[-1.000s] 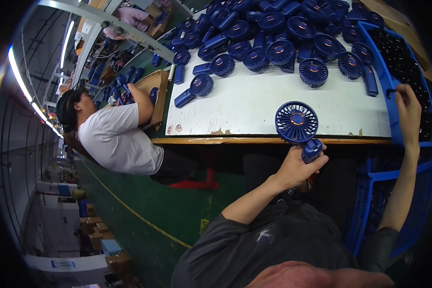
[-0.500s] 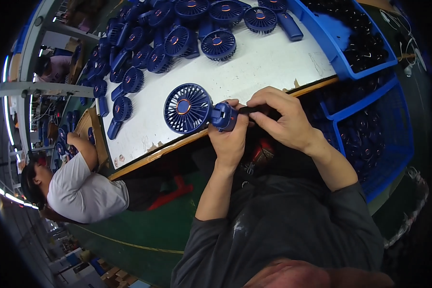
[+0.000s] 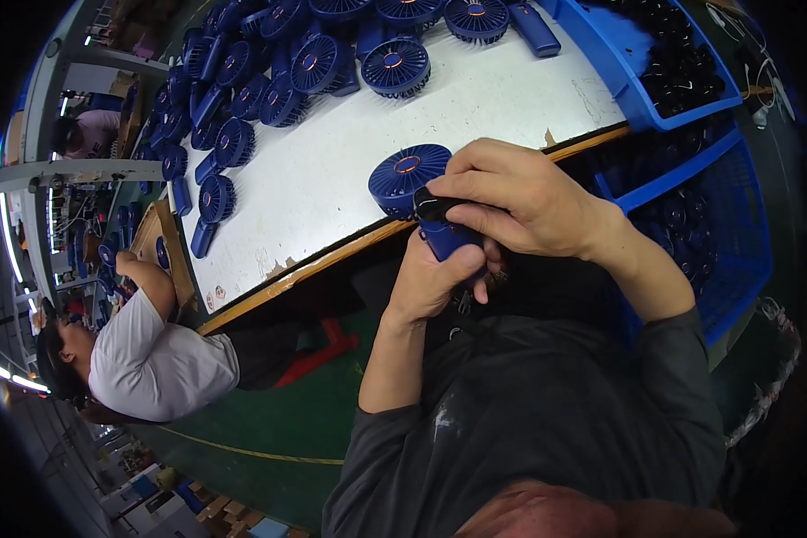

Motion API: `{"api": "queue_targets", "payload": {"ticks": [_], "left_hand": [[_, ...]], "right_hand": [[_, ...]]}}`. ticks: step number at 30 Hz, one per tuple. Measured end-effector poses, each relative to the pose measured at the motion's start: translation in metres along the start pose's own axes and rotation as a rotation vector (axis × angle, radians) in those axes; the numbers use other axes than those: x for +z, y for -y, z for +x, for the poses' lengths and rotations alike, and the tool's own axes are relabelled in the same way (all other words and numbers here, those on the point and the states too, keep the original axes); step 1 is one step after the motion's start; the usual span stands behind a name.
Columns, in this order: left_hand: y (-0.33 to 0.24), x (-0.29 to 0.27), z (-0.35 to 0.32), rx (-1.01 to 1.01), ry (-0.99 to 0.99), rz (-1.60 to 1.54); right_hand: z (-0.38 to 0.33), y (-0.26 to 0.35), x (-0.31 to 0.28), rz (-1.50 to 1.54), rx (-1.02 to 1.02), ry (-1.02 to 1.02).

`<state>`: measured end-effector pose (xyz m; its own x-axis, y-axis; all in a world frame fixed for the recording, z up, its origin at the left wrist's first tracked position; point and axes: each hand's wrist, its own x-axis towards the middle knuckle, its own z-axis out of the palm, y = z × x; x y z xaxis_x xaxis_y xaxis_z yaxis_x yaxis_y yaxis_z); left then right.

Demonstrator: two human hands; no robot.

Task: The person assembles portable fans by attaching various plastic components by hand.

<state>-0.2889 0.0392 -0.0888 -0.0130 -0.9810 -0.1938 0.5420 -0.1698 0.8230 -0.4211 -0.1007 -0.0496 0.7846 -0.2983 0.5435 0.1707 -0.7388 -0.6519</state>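
Fan (image 3: 410,176): small blue handheld unit, round grilled head with an orange centre, held at the near edge of the table (image 3: 332,179), head over the white top, handle pointing toward the person.

Left hand (image 3: 432,278): closed around the fan's handle from below, thumb laid across the blue grip.

Right hand (image 3: 522,199): curled over the top of the handle, fingertips pinching a small black part (image 3: 436,208) against the neck just below the fan head. Whether the part is seated or loose cannot be told.

Table: white top, wooden front edge, chipped in places.

Fans (image 3: 287,63): many matching blue units, lying flat in a crowded group across the far and left part of the table, well apart from the held one.

Bin (image 3: 637,99): blue plastic, at the table's right end, holding dark round parts (image 3: 690,67). Crates (image 3: 726,224): blue, mesh-sided, below and right of the bin, beside the right forearm.

Co-worker (image 3: 143,359): white shirt, dark cap, seated at the left, one arm raised to the table's left end.
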Motion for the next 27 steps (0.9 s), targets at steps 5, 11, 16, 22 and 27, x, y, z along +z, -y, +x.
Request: {"api": "queue_targets", "payload": {"ticks": [5,11,16,22,27], "left_hand": [[0.005,-0.001,0.001,0.091,0.006,-0.176],[0.006,0.014,0.01,0.219,-0.159,-0.302],[0.017,0.017,0.012,0.289,-0.275,-0.357],[0.02,0.016,0.007,0.211,-0.268,-0.345],[0.028,0.003,0.004,0.436,-0.22,0.668]], "right_hand": [[0.004,0.005,0.008,-0.167,-0.077,0.052],[-0.007,0.018,0.021,-0.268,0.088,0.042],[-0.01,0.029,0.027,-0.29,0.186,0.048],[-0.022,0.029,0.036,-0.247,0.203,-0.052],[-0.032,0.019,0.045,-0.051,0.285,-0.044]]}}
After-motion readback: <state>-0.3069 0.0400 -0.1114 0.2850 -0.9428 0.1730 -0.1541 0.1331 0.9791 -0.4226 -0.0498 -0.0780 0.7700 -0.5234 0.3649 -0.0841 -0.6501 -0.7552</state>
